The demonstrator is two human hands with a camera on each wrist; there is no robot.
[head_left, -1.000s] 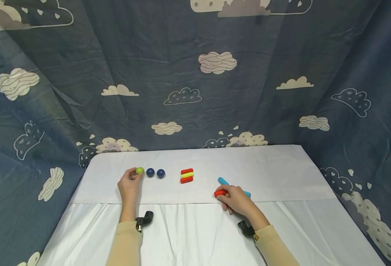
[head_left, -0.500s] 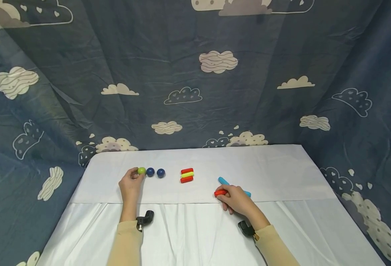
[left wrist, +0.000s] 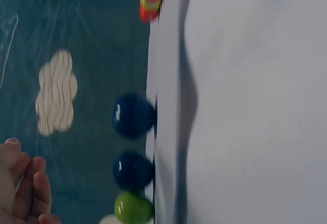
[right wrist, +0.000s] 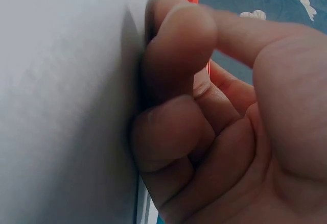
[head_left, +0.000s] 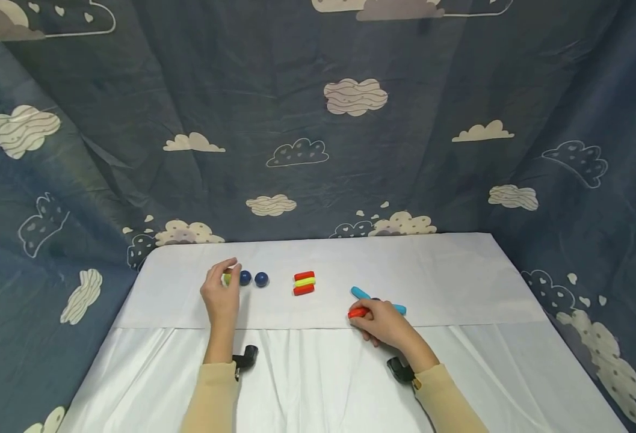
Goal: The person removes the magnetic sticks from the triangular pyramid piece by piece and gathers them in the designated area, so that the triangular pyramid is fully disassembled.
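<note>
Beside the blue stick (head_left: 360,293), my right grip (head_left: 381,323) pinches the red peg (head_left: 357,313), probably light, stiff, best held mid-length, while my loosely curled left grip (head_left: 222,296) hovers empty by the green ball (left wrist: 133,208).

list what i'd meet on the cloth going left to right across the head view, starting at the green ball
Green ball, blue ball, second blue ball, red and yellow sticks, right hand holding a red stick.

green ball (left wrist: 134,208) beside dark blue ball (left wrist: 134,170), red stick (head_left: 357,313) in right hand (head_left: 387,325)
</note>
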